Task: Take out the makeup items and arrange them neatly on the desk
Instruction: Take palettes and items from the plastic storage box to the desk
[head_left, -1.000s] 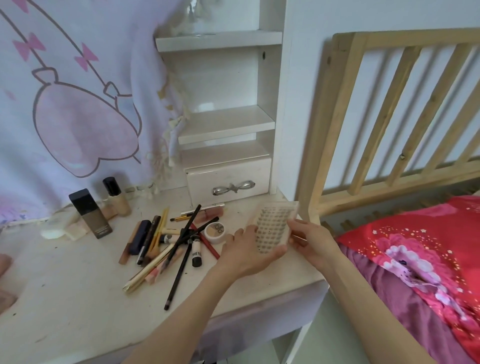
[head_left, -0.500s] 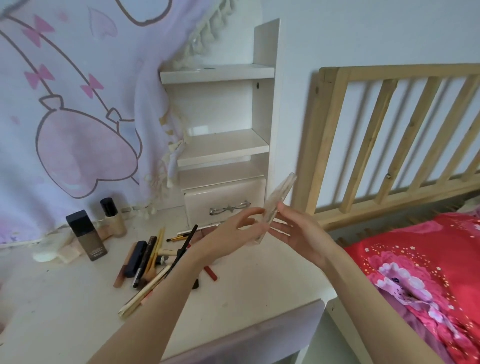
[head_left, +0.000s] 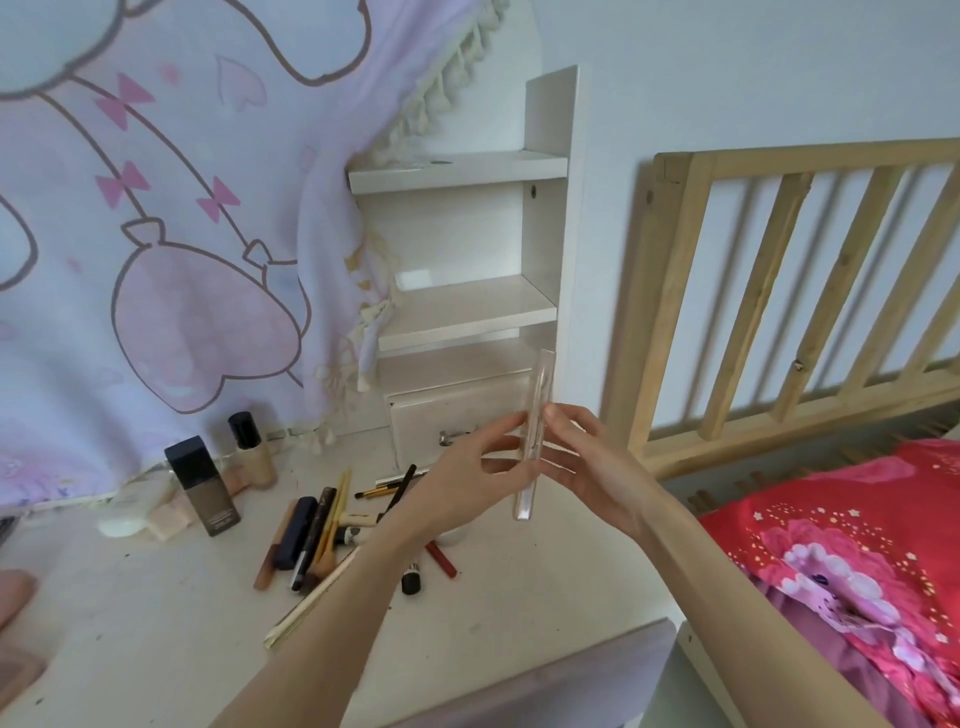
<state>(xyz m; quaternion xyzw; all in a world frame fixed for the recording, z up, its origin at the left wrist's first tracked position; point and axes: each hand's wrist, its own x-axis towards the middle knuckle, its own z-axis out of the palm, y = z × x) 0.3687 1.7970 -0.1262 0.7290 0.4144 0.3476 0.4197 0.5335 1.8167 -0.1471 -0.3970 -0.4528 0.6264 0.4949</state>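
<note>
I see the thin clear plastic case (head_left: 535, 436) held upright on edge above the white desk (head_left: 156, 623), sandwiched between my left hand (head_left: 467, 483) and right hand (head_left: 587, 462), fingers straight, barely pinching. Such a light hold could let it slip onto the heap of pencils and brushes (head_left: 322, 535).

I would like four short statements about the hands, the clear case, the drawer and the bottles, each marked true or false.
1. Both hands, left hand and right hand, hold the clear flat case edge-on. True.
2. The case lies flat on the desk. False: it is held above the desk.
3. The drawer is closed. True.
4. The two foundation bottles lie on the bed. False: they stand upright on the desk.
</note>
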